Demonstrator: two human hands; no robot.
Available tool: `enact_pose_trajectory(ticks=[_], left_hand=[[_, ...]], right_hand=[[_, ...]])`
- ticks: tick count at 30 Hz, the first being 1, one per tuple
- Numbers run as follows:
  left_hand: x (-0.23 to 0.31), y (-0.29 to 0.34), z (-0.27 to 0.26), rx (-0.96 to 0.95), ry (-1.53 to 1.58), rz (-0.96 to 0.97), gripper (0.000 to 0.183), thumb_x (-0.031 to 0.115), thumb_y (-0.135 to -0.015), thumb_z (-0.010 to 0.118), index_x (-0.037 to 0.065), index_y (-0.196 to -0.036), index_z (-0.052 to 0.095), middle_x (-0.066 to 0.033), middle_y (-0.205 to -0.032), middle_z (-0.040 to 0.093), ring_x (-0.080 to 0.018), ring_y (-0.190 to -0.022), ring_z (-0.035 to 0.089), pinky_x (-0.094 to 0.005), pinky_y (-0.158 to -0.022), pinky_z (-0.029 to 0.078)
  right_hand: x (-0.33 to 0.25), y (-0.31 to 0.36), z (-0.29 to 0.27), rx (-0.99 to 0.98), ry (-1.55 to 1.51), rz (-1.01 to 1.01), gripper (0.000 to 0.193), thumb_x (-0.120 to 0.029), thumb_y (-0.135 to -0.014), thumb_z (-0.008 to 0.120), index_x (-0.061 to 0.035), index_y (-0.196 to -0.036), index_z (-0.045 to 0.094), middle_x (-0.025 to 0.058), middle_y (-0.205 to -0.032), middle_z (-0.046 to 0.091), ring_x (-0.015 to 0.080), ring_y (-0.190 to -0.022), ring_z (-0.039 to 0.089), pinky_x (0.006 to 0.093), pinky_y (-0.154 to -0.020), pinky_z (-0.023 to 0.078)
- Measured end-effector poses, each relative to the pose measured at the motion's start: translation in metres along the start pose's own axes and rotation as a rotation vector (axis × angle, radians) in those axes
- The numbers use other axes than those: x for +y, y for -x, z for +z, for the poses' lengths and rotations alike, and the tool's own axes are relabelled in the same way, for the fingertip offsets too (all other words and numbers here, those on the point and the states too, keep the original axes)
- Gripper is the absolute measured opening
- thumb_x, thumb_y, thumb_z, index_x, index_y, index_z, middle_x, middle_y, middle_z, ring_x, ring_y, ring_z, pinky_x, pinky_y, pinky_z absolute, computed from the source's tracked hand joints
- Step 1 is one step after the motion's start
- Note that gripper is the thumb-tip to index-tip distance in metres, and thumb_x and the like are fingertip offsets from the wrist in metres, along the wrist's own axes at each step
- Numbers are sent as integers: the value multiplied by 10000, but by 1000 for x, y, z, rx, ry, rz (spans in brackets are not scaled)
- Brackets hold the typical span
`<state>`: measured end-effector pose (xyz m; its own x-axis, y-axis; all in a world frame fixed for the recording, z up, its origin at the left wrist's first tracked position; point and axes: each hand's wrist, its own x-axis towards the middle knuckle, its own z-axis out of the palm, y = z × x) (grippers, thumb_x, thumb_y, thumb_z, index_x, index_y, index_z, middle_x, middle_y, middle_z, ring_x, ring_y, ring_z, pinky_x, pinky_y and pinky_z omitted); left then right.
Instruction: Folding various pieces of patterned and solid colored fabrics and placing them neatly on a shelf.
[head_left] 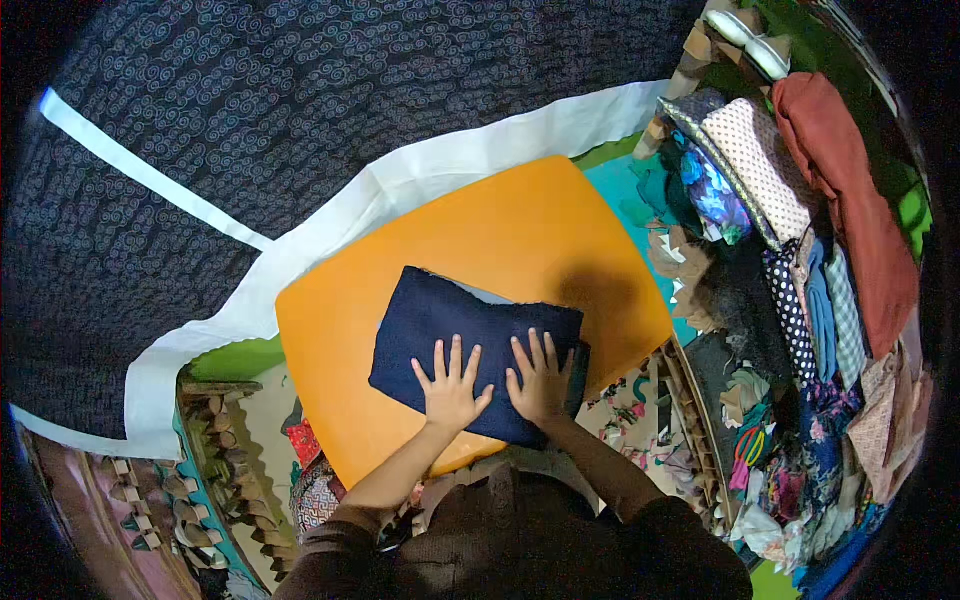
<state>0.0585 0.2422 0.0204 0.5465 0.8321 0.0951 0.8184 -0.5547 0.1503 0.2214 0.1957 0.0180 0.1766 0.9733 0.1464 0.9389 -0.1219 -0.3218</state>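
Note:
A folded dark navy cloth [470, 312] lies on an orange table [480, 215], with a strip of lighter grey-blue showing along its far edge. My left hand [452, 388] presses flat on the cloth's near part, fingers spread. Beside it, my right hand [540, 382] also rests palm down, its fingers apart, near the cloth's right side. Neither hand grips anything. What kind of garment or fabric the cloth is, I cannot tell.
A dark patterned bedspread [330, 90] with a white border [420, 170] adjoins the table's far left. On the right are piled clothes, among them a rust-red cloth [845, 200] and a dotted pale cloth [755, 150]. Hair ties [748, 445] hang lower right.

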Motion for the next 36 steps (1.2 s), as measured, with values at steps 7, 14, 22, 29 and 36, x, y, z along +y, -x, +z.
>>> enact_pose_trajectory(ticks=[7, 14, 22, 29, 36], left_hand=[[0, 5, 12, -35, -62, -35, 679, 515, -753, 496, 185, -1333, 372, -153, -1417, 226, -375, -1308, 158, -704, -939, 64], [2, 3, 9, -87, -47, -40, 696, 517, -745, 502, 196, -1345, 353, -146, -1424, 217, -371, -1309, 160, -700, -944, 61], [-3, 2, 6, -40, -6, -41, 680, 496, -741, 524, 200, -1334, 370, -137, -1424, 228, -351, -1305, 194, -686, -949, 92], [1, 0, 2, 10, 17, -56, 613, 471, -743, 549, 171, -1269, 452, -143, -1371, 319, -337, -1284, 237, -661, -971, 111], [-15, -82, 7, 88, 108, 95, 455, 392, -818, 496, 108, -1172, 527, -97, -1219, 482, -267, -1210, 367, -509, -1029, 193]], right_hand=[[-1, -24, -11, 20, 16, -194, 513, -293, -792, 550, -213, -1285, 434, 123, -1375, 311, 357, -1260, 266, 655, -961, 172], [61, -76, -2, -242, -94, -230, 380, -164, -769, 529, -70, -1136, 517, 115, -1157, 529, 260, -992, 549, 417, -789, 466], [66, -14, -14, 98, -27, -372, 261, -152, -822, 500, -1, -1027, 559, 159, -999, 590, 316, -885, 574, 409, -738, 474], [51, -60, -28, -134, -10, -277, 263, -198, -856, 485, -55, -1060, 567, 181, -1011, 580, 345, -926, 550, 454, -821, 430], [136, -106, 12, 110, -319, 159, 240, -159, -854, 480, -57, -1054, 566, 171, -977, 582, 340, -907, 550, 426, -810, 431]])
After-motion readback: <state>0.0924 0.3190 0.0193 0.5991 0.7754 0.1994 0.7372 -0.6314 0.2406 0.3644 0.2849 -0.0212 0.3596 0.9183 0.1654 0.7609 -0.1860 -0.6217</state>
